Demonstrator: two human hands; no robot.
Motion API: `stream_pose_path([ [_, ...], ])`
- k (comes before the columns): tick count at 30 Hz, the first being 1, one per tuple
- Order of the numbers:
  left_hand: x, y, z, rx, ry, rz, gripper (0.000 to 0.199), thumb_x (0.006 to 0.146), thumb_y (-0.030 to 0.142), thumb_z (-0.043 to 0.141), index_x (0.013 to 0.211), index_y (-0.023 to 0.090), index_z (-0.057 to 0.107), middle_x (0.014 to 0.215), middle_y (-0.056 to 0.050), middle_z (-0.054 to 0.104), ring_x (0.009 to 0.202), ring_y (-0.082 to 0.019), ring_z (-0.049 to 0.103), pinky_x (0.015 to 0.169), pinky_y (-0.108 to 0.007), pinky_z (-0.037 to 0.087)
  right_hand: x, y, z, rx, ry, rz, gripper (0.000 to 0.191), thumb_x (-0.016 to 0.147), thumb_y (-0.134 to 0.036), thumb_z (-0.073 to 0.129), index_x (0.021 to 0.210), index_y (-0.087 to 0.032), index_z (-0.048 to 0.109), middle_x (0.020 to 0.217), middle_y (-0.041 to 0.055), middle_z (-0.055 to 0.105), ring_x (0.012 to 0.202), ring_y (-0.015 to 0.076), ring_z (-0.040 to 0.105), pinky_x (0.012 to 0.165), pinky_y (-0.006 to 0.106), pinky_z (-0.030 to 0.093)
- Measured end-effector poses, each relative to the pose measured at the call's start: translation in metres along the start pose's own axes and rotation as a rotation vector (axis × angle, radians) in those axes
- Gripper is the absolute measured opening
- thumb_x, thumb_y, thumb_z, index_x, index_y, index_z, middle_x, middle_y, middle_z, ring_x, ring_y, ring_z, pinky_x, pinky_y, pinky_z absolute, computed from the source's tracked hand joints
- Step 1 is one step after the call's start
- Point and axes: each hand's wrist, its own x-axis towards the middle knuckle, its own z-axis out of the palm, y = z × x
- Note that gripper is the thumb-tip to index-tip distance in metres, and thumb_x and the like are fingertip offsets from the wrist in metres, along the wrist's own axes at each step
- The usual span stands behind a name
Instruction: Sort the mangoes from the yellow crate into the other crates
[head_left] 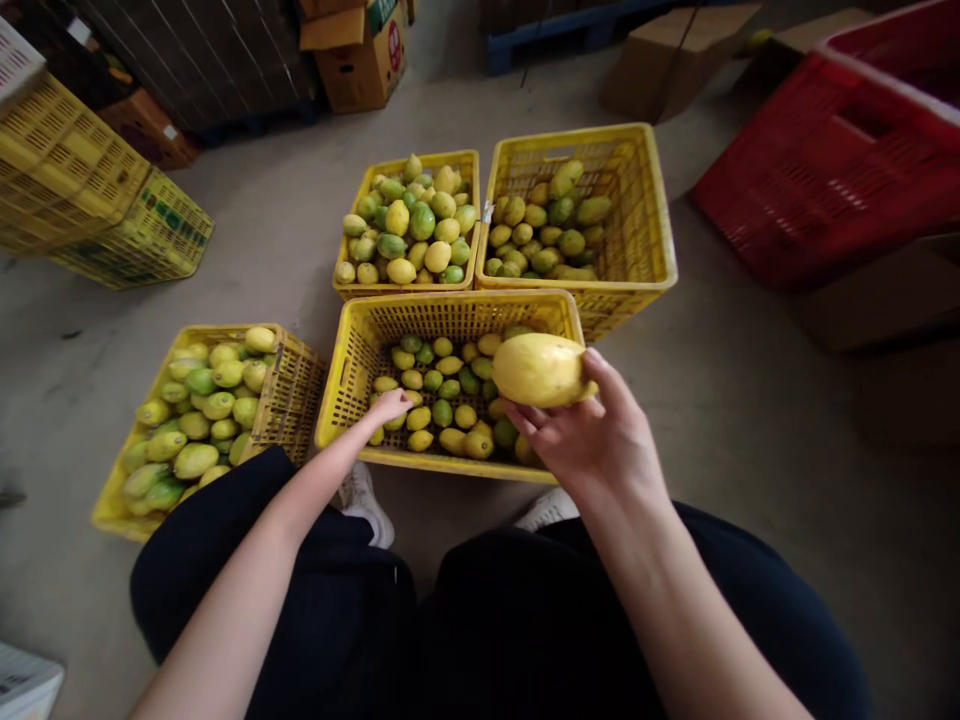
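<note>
A large yellow lemon (541, 370) is held up in my right hand (600, 430), over the right part of the near yellow crate (450, 462). My left hand (391, 404) reaches down into the left part of that crate, its fingers closed among yellow and green lemons (442, 413); what they hold, if anything, is too small to make out. Behind stand two more crates: the left one (405, 288) heaped with lemons, the taller right one (577, 284) partly filled. A fourth crate (289, 395) full of larger lemons stands at the left, beside my leg.
Stacked yellow crates (90, 180) stand at the upper left. A red crate (840, 170) is at the right, with cardboard boxes (675, 60) behind it. An open carton (360, 65) and blue pallet (547, 38) are at the back. My knees and shoes are close to the near crate.
</note>
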Motion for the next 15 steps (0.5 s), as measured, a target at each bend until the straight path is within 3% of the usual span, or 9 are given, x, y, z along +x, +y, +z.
stream_pose_path([
  [6,0.041,-0.028,0.040,0.046,0.035,-0.035,0.031,0.079,0.024,0.067,0.105,0.015,0.054,0.122,-0.016,0.057,0.122,-0.029,0.049,0.100,-0.040,0.037,-0.012,-0.022,0.000,0.235,0.230,-0.239,0.022,0.076,-0.046,0.062,0.087,-0.027,0.061,0.084,-0.0027,0.067,0.076,0.0205,0.068,0.068,0.040,0.059],
  [10,0.060,-0.033,0.051,0.027,0.044,-0.047,0.036,0.070,0.030,0.075,0.096,0.016,0.054,0.116,-0.017,0.058,0.121,-0.032,0.048,0.096,-0.043,0.038,-0.012,-0.031,-0.007,0.200,0.176,-0.249,0.021,0.076,-0.046,0.060,0.085,-0.027,0.063,0.084,0.0001,0.068,0.079,0.0240,0.069,0.068,0.043,0.059],
  [15,0.060,-0.024,0.050,-0.078,0.106,-0.057,0.026,0.071,0.032,0.072,0.077,0.017,0.052,0.107,-0.016,0.058,0.121,-0.036,0.045,0.098,-0.048,0.032,-0.009,-0.027,-0.004,0.180,0.129,-0.164,0.024,0.076,-0.045,0.056,0.086,-0.025,0.064,0.084,0.0045,0.070,0.075,0.0235,0.069,0.065,0.042,0.059],
])
